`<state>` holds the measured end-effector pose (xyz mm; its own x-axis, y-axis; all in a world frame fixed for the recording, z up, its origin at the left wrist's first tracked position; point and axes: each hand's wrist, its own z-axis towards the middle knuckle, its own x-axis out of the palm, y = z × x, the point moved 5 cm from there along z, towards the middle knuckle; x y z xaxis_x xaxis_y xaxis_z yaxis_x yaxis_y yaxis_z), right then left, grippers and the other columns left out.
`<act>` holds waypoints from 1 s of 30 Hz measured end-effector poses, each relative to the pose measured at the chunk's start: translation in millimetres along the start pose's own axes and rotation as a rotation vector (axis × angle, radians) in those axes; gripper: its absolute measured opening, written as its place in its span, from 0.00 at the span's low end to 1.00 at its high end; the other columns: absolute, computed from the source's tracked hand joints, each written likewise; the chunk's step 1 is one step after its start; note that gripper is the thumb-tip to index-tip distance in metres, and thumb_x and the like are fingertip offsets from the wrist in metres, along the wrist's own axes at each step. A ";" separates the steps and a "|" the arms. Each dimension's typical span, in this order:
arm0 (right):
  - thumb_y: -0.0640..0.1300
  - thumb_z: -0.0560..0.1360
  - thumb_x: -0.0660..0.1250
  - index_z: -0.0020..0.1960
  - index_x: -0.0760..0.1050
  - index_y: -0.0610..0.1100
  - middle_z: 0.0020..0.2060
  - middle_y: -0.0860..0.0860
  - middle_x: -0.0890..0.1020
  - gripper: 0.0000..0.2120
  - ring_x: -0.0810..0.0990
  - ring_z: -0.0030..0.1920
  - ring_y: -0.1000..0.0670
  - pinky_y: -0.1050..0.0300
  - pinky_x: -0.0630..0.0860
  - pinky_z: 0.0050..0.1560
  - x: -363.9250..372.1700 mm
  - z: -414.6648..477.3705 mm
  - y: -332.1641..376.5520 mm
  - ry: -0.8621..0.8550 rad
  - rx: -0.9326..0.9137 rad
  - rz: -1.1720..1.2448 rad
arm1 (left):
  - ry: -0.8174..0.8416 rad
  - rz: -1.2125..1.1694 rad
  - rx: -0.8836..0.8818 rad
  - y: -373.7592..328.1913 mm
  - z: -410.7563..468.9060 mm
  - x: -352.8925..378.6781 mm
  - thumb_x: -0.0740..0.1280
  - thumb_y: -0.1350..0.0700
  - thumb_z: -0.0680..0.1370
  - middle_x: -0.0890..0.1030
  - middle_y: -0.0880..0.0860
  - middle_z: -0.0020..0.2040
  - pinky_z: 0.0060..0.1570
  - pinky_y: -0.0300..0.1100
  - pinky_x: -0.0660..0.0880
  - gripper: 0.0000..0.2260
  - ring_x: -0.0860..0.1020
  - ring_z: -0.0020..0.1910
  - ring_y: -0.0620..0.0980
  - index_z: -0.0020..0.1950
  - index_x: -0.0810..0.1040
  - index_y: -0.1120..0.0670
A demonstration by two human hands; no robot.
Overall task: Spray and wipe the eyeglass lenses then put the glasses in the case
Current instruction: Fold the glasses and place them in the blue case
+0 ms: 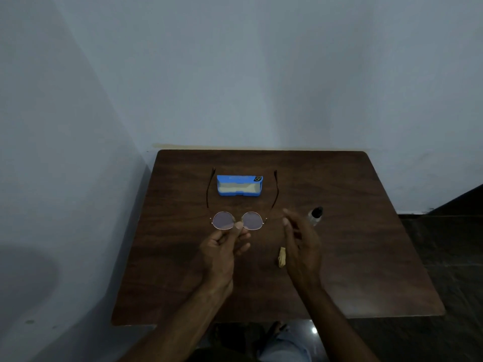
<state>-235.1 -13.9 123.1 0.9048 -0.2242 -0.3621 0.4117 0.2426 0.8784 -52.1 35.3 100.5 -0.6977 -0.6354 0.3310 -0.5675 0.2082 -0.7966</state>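
Eyeglasses point(252, 220), round-lensed with a thin metal frame, held above the dark wooden table point(366, 244), temples unfolded and pointing away. Left hand point(222, 246): grip pinching the bridge between thumb and fingers. Right hand point(300, 244) near the frame's right end, grip loosely spread, holding nothing. Blue rectangular case point(239, 186) lies beyond, pale lining showing. Small clear spray bottle point(315, 216) with dark cap behind right hand; crumpled yellowish cloth point(282, 258) on table between the hands.

Desk point(183, 283): dark brown wood, pushed against the wall.
Wall point(235, 74): painted pale grey-blue.
Floor point(452, 257): dark, seen right of the desk.
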 end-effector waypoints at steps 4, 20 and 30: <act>0.42 0.80 0.70 0.60 0.82 0.41 0.56 0.52 0.85 0.11 0.84 0.55 0.55 0.62 0.79 0.55 -0.9 17.3 43.3 -0.046 -0.216 -0.041 | 0.018 0.022 0.004 1.6 -5.0 8.7 0.74 0.58 0.78 0.89 0.56 0.46 0.39 0.41 0.83 0.07 0.88 0.44 0.50 0.53 0.86 0.60; 0.36 0.75 0.71 0.61 0.81 0.47 0.53 0.48 0.80 0.16 0.76 0.51 0.49 0.48 0.76 0.42 27.8 23.9 61.9 0.330 -0.753 -0.480 | 0.100 0.184 0.187 -24.0 -9.4 19.6 0.75 0.58 0.76 0.89 0.55 0.44 0.48 0.47 0.85 0.03 0.88 0.47 0.52 0.48 0.88 0.54; 0.34 0.76 0.72 0.64 0.81 0.39 0.53 0.45 0.78 0.17 0.78 0.48 0.46 0.47 0.77 0.43 11.6 33.1 99.5 0.209 -0.763 -0.391 | 0.109 0.194 0.186 -29.2 -4.1 19.9 0.77 0.55 0.75 0.89 0.55 0.45 0.53 0.54 0.83 0.06 0.88 0.49 0.56 0.49 0.88 0.56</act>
<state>-187.3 -23.6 216.6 0.6548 -0.2635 -0.7084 0.5884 0.7659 0.2591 -51.2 19.6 132.4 -0.8337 -0.5116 0.2079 -0.3364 0.1719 -0.9259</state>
